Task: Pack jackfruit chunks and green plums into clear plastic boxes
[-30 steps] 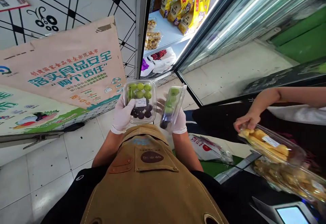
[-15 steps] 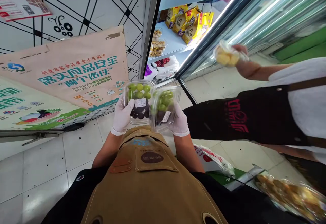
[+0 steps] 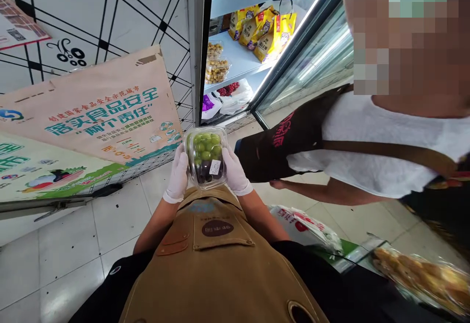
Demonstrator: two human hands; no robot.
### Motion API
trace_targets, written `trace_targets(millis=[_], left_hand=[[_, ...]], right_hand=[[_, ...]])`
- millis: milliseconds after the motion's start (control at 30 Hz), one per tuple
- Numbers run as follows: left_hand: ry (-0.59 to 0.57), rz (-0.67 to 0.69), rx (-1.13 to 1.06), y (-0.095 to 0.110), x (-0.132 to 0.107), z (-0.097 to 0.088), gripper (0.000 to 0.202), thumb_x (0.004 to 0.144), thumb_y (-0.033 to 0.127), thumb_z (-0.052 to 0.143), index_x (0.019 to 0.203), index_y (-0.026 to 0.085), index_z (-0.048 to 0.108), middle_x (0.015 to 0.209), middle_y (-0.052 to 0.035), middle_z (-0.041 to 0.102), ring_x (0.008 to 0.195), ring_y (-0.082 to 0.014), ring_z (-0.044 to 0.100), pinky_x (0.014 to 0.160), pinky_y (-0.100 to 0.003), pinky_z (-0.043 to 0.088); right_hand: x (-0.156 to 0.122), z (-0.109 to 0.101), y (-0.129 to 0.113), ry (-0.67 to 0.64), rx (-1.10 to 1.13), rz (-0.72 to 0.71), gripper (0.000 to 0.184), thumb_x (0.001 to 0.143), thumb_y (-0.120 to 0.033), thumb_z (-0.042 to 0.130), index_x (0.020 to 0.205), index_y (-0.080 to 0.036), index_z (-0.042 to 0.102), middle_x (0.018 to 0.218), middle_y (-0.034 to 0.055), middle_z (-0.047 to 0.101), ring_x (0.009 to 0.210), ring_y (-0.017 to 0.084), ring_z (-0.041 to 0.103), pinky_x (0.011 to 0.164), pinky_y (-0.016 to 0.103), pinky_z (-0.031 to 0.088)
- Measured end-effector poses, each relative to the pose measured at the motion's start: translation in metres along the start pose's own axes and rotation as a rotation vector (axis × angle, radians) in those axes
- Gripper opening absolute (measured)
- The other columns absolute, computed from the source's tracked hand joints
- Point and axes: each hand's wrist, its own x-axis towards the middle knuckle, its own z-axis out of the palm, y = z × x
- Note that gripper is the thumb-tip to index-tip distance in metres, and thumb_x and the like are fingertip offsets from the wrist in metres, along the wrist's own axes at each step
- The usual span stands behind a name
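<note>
Both of my hands wear white gloves and grip a stack of clear plastic boxes of grapes (image 3: 206,155) in front of my brown apron. The top box shows green grapes at the far end, dark grapes at the near end and a small white label. My left hand (image 3: 178,175) clasps the stack's left side. My right hand (image 3: 235,171) clasps its right side. The lower box is mostly hidden under the top one.
A co-worker in a white shirt and black apron (image 3: 293,137) leans in close on my right. An open fridge (image 3: 235,54) ahead holds yellow bags and fruit boxes. A leaning poster board (image 3: 95,112) stands left. Boxes of yellow food (image 3: 422,276) lie lower right.
The two grape boxes, held side by side before, are now stacked one on the other between my hands. The co-worker has moved in closer on my right.
</note>
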Motion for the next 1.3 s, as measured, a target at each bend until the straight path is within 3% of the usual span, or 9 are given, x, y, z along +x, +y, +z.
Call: trace_targets(millis=[133,267,467,633,833,967,1100,1200,1300], left_hand=[[-0.055,0.086,0.096,0.001,-0.004,0.002,0.071,0.081,0.046,0.097,0.144,0.031,0.070,0.162,-0.0067,0.063,0.159,-0.0308,0.052,0.131,-0.039,0.045],[0.000,-0.006,0.150,-0.005,-0.001,0.008,0.077,0.080,0.033,0.095,0.150,0.034,0.064,0.164,-0.0039,0.062,0.159,-0.0307,0.052,0.131,-0.041,0.045],[0.075,-0.127,-0.037,-0.018,0.011,0.023,0.073,0.081,0.033,0.092,0.149,0.038,0.065,0.158,-0.0026,0.068,0.154,-0.0337,0.059,0.125,-0.046,0.054],[0.154,-0.207,-0.144,-0.028,0.027,0.039,0.071,0.085,0.035,0.085,0.152,0.033,0.065,0.153,-0.0071,0.073,0.147,-0.0371,0.066,0.120,-0.052,0.059],[0.185,-0.118,-0.066,-0.053,0.049,0.063,0.075,0.089,0.043,0.084,0.159,0.034,0.059,0.163,-0.0076,0.065,0.153,-0.0373,0.060,0.125,-0.051,0.054],[0.129,-0.015,0.007,-0.067,0.066,0.085,0.085,0.087,0.054,0.086,0.162,0.030,0.054,0.170,-0.0125,0.057,0.158,-0.0384,0.054,0.130,-0.052,0.049],[0.103,0.121,0.101,-0.070,0.080,0.095,0.092,0.085,0.062,0.089,0.163,0.029,0.053,0.175,-0.0127,0.051,0.164,-0.0365,0.045,0.133,-0.049,0.044],[0.133,0.104,0.107,-0.074,0.087,0.093,0.094,0.086,0.069,0.086,0.164,0.028,0.052,0.166,-0.0162,0.061,0.155,-0.0382,0.057,0.123,-0.052,0.053],[0.190,0.028,0.120,-0.087,0.094,0.083,0.096,0.081,0.077,0.086,0.156,0.023,0.059,0.150,-0.0197,0.072,0.139,-0.0387,0.070,0.112,-0.050,0.059]], right_hand=[[0.004,-0.004,0.006,0.000,-0.051,-0.055,0.072,0.092,-0.072,0.078,0.152,-0.033,0.069,0.170,0.0010,0.056,0.167,0.026,0.040,0.141,0.051,0.030],[0.011,-0.011,0.008,-0.035,-0.036,-0.035,0.078,0.089,-0.076,0.080,0.153,-0.034,0.070,0.174,0.0019,0.052,0.168,0.029,0.040,0.143,0.053,0.022],[0.011,-0.025,-0.008,-0.177,-0.034,-0.025,0.079,0.091,-0.071,0.082,0.161,-0.040,0.063,0.174,0.0003,0.052,0.169,0.030,0.036,0.143,0.052,0.023],[0.010,-0.049,-0.022,-0.324,-0.056,-0.027,0.080,0.097,-0.068,0.077,0.169,-0.042,0.052,0.183,-0.0035,0.036,0.173,0.026,0.027,0.144,0.047,0.019],[0.028,-0.088,-0.018,-0.351,-0.086,0.032,0.083,0.096,-0.071,0.078,0.168,-0.036,0.054,0.183,0.0016,0.036,0.173,0.028,0.029,0.143,0.049,0.019],[0.055,-0.109,-0.012,-0.232,0.064,0.073,0.079,0.084,-0.064,0.092,0.154,-0.035,0.069,0.173,0.0037,0.054,0.166,0.033,0.041,0.141,0.053,0.027],[0.098,-0.119,-0.027,-0.199,0.217,0.129,0.068,0.081,-0.051,0.095,0.144,-0.033,0.076,0.159,0.0041,0.068,0.157,0.035,0.054,0.133,0.056,0.043],[0.144,-0.111,-0.053,-0.218,0.280,0.089,0.060,0.084,-0.043,0.089,0.141,-0.032,0.076,0.154,0.0035,0.071,0.150,0.033,0.061,0.125,0.054,0.053],[0.200,-0.090,-0.087,-0.254,0.369,0.032,0.051,0.086,-0.038,0.086,0.135,-0.031,0.077,0.147,0.0027,0.076,0.138,0.031,0.070,0.112,0.054,0.063]])
